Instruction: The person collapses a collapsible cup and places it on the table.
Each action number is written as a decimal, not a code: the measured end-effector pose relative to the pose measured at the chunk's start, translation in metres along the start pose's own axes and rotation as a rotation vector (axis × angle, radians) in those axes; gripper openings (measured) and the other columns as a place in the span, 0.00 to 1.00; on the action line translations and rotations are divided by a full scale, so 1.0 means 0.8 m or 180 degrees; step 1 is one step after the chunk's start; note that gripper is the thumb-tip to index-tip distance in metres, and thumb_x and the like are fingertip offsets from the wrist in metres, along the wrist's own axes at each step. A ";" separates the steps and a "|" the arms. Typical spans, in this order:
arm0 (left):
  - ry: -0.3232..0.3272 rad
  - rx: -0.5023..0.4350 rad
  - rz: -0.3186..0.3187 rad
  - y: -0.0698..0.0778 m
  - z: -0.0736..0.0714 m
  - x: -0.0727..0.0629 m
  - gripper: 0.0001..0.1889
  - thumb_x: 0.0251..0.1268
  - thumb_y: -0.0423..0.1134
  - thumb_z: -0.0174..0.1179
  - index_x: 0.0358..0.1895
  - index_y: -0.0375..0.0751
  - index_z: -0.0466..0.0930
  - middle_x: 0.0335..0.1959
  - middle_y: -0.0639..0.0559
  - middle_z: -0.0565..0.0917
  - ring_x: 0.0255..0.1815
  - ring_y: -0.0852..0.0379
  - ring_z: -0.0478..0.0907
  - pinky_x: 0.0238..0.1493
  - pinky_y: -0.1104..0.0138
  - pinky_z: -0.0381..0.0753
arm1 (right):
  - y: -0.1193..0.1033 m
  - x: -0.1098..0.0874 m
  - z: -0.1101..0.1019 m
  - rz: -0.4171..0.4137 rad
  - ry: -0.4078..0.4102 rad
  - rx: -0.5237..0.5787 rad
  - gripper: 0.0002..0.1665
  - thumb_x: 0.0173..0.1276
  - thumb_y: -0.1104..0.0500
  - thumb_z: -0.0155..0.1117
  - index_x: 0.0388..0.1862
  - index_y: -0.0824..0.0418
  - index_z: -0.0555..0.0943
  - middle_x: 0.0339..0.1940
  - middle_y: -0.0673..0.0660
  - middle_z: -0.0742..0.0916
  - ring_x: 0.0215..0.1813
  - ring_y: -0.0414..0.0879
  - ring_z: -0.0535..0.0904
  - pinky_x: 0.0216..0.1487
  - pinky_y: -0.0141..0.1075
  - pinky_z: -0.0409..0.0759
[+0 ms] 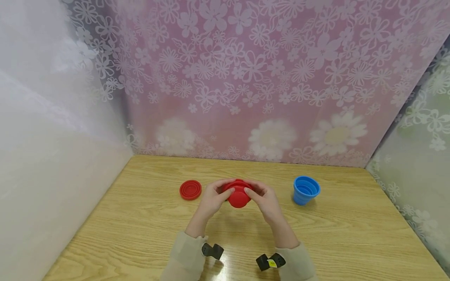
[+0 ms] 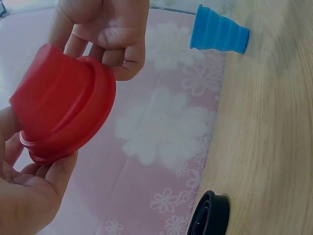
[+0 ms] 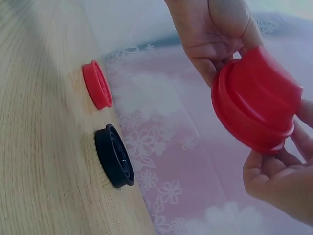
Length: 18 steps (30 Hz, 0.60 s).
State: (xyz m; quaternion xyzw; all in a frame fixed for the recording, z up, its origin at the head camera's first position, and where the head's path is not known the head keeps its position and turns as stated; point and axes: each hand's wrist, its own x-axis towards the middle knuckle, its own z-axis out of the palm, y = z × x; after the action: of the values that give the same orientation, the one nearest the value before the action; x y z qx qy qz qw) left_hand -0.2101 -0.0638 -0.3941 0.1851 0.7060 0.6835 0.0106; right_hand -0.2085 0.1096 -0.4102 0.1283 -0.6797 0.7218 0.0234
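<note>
A red collapsible cup is held above the table between both hands, tilted and partly unfolded. My left hand grips its left side, thumb on the cup's base and fingers at the rim. On the opposite side my right hand grips it the same way. In the left wrist view, the red cup's stepped wall stands out from its wide rim. Both wrist views show a black collapsed cup on the table beyond the hands; in the head view it is mostly hidden behind them.
Left of the hands, a red collapsed cup lies flat on the wooden table. To the right stands a blue collapsible cup, unfolded and upright. A pink flowered curtain hangs along the table's back edge, with pale sheets at both sides.
</note>
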 end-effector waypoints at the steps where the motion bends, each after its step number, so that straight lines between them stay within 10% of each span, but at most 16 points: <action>1: 0.0020 -0.0002 0.0003 0.000 0.000 0.000 0.16 0.59 0.27 0.54 0.52 0.28 0.72 0.44 0.36 0.77 0.34 0.61 0.75 0.34 0.70 0.78 | 0.000 0.000 -0.002 -0.0030 -0.0044 -0.0002 0.19 0.62 0.68 0.55 0.51 0.76 0.71 0.42 0.63 0.79 0.39 0.44 0.76 0.40 0.33 0.77; 18: 0.0199 -0.0040 0.0112 0.000 0.001 0.000 0.15 0.60 0.26 0.53 0.51 0.27 0.73 0.45 0.35 0.77 0.39 0.53 0.77 0.35 0.67 0.79 | 0.001 -0.002 -0.002 -0.0138 -0.0082 0.0059 0.21 0.62 0.66 0.56 0.53 0.75 0.70 0.44 0.61 0.78 0.42 0.46 0.75 0.42 0.34 0.77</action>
State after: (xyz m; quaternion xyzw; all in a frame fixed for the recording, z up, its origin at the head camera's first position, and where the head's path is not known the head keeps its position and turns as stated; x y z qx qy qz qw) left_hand -0.2102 -0.0633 -0.3944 0.1760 0.6983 0.6934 -0.0224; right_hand -0.2075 0.1110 -0.4111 0.1525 -0.6704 0.7256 0.0292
